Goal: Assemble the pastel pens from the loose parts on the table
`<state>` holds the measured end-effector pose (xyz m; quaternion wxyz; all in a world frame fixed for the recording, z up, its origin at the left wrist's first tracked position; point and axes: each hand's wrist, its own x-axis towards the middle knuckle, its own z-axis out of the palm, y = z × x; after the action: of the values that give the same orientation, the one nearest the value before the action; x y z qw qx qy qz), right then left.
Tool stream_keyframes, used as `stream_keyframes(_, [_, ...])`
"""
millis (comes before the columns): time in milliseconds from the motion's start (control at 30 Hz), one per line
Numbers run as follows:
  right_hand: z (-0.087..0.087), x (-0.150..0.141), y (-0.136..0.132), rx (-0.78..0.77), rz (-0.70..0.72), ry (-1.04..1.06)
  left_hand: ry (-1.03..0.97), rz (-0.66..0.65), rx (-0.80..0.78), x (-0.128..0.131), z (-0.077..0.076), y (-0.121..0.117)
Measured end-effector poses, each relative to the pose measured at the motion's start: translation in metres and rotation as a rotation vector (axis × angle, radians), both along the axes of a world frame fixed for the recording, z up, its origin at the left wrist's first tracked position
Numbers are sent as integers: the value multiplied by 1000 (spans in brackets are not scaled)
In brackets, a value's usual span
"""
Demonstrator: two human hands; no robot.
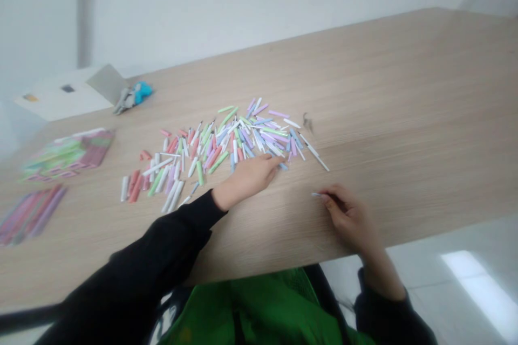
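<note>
Right of centre in the lower frame, the right hand (346, 210) pinches a thin pale piece (316, 194), apparently to leave its tip free, while the left hand (253, 175), grip unclear, meets pen parts (235, 150) spread mid-frame on the counter (404, 91), seemingly for easy reach.

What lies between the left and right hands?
Head view: bare tabletop between left hand and right hand, except the thin stick the right one holds.
</note>
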<state>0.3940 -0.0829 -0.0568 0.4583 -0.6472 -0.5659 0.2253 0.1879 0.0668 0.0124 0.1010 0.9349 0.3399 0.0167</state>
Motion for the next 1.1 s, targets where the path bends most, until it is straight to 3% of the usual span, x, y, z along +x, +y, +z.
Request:
stream_keyframes(200, [2, 2, -1, 12, 89, 35, 12, -41, 13, 19, -22, 13])
stream_keyframes(367, [2, 2, -2, 20, 131, 58, -80, -116, 142, 20, -25, 26])
stream_keyframes(533, [1, 3, -1, 20, 122, 51, -421, -138, 188, 4, 1, 21])
stream_keyframes(733, [0, 5, 1, -4, 87, 16, -681, -108, 51, -29, 37, -12])
stream_keyframes(967, [3, 6, 2, -71, 54, -65, -839, 23, -20, -71, 47, -37])
stream_keyframes(1100, [15, -5, 7, -51, 127, -58, -1013, 135, -124, -93, 46, -48])
